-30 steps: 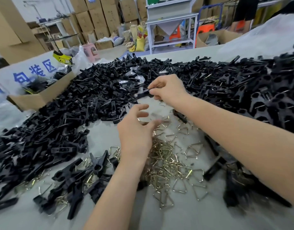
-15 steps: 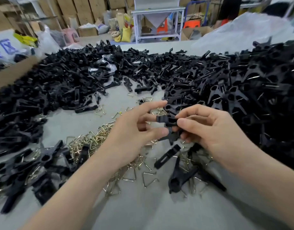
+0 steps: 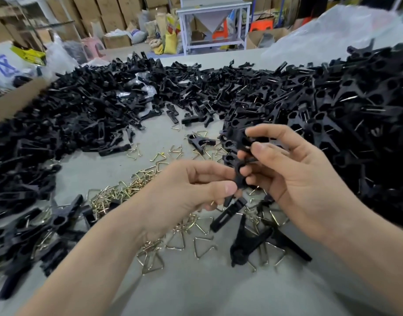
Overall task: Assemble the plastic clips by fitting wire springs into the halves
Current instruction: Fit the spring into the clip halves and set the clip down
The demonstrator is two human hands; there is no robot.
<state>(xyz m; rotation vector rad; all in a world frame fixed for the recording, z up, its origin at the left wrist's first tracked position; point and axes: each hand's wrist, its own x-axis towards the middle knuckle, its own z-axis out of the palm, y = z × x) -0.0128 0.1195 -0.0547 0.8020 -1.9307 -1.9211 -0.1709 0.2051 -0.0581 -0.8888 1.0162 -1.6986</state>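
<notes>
My left hand (image 3: 187, 190) and my right hand (image 3: 294, 176) meet over the middle of the table, both pinching a black plastic clip half (image 3: 240, 176) between them. My left thumb and forefinger grip its lower end; a bit of brass wire shows under the left fingers. My right fingers curl round its upper part, where a second black piece (image 3: 239, 137) sticks up. Brass triangular wire springs (image 3: 127, 192) lie scattered beneath my hands. Loose black clip halves (image 3: 86, 119) are heaped at the left and back.
A tall heap of black clips (image 3: 355, 115) fills the right side. Some clips (image 3: 248, 245) lie on the grey table (image 3: 196, 288) below my hands. A cardboard box (image 3: 16, 103) stands at the far left. Cartons and a white metal frame (image 3: 213, 23) stand behind.
My right hand pulled back from the far pile with a black piece and met my left hand, which left the springs. Both now hold the clip closer to me.
</notes>
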